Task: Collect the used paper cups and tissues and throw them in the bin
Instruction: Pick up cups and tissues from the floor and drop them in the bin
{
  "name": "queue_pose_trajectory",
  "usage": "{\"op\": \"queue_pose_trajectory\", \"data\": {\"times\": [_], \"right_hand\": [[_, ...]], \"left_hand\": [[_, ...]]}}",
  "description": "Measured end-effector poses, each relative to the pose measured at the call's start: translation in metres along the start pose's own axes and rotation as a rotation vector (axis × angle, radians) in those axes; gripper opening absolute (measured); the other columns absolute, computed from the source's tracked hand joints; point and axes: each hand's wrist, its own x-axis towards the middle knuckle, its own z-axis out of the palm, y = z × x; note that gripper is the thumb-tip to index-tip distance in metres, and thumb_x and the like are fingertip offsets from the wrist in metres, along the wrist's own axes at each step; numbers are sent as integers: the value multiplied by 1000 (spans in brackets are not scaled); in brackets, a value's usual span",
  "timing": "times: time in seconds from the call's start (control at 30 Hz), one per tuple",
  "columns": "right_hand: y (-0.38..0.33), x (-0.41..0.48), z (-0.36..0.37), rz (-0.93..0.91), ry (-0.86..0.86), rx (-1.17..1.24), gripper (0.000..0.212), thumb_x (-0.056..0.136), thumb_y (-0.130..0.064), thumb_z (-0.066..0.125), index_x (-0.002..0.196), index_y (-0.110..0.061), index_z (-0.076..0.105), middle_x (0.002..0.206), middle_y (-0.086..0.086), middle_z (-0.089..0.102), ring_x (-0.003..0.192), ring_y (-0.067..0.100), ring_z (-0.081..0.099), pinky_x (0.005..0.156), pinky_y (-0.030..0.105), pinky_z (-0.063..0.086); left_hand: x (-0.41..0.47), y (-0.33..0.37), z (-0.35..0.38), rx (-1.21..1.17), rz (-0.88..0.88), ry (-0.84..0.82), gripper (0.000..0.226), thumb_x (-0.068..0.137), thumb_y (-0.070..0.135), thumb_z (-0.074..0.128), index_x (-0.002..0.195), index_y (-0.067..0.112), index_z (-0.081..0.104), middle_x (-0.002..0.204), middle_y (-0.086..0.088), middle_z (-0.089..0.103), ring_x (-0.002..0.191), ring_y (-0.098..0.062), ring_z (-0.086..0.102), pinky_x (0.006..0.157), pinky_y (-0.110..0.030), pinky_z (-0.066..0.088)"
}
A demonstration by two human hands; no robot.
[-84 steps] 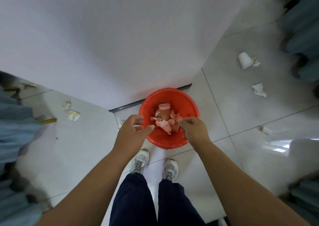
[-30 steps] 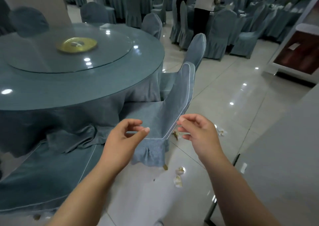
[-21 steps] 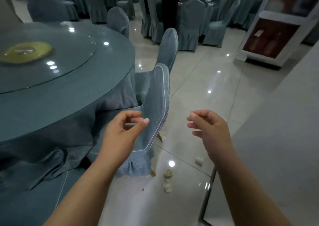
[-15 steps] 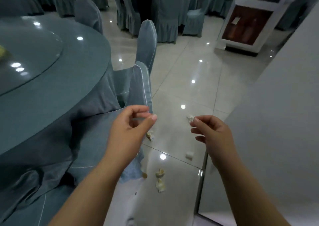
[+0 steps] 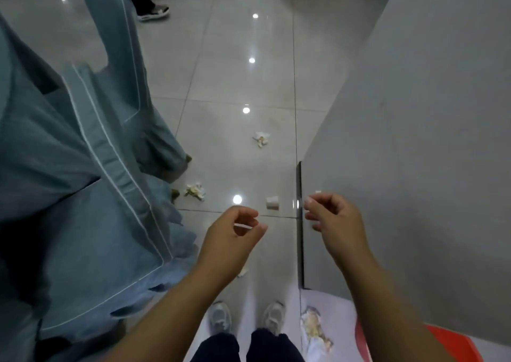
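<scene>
Both hands hang in front of me with loosely curled fingers and hold nothing: my left hand (image 5: 231,240) and my right hand (image 5: 333,222). On the tiled floor ahead lie a crumpled tissue (image 5: 261,138), another stained tissue (image 5: 195,191) near the chair skirt, and a small white paper cup (image 5: 272,202) on its side. A scrap of tissue (image 5: 242,271) shows under my left wrist. A larger stained tissue (image 5: 313,327) lies by my right shoe. The red bin (image 5: 453,345) peeks out at the bottom right behind my right arm.
Blue-covered chairs (image 5: 91,184) and the tablecloth crowd the left side. A grey wall (image 5: 414,140) with a dark metal edge (image 5: 299,218) stands on the right. Another person's shoes (image 5: 153,11) are at the far end of the aisle.
My head has tilted down from the dining room to the floor aisle. Both hands stay raised and hold nothing, as they did since leaving the red bin.
</scene>
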Motion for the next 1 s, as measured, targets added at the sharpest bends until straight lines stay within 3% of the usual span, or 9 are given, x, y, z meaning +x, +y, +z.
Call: {"op": "queue_pose_trajectory", "data": {"times": [0.17,0.33,0.57,0.7,1.0], "right_hand": [[40,39,2,127,-63,-45,2,89,-19,64,88,-17,65,85,5,68,78,15,64,72,30,51],[31,80,3,155,-44,-29,2,89,-19,64,87,-18,64,86,2,68,77,14,64,71,27,51],[-31,163,36,169,-37,54,5,90,-20,62,86,-20,62,90,1,68,81,16,65,61,25,47],[-90,229,47,70,-38,17,4,90,-21,63,85,-21,63,92,2,69,83,17,66,73,32,52],[-168,324,42,11,-75,-26,3,91,-20,61,90,-19,63,92,1,69,84,15,66,72,28,52]], "left_hand": [[40,-28,39,47,-112,35,19,84,23,70,90,35,57,92,9,64,86,-9,61,63,-15,46],[68,-15,58,-29,-152,81,19,85,20,68,92,33,57,97,4,63,92,-11,60,74,-22,49],[154,61,50,-168,-112,234,15,86,25,66,98,30,58,94,14,61,87,0,58,76,-23,52],[231,113,32,-212,-43,274,14,87,27,66,96,32,56,96,13,60,92,-5,59,82,-27,53],[321,168,-27,-206,-28,333,14,87,27,65,96,32,57,101,6,62,98,-12,60,90,-39,53]]}}
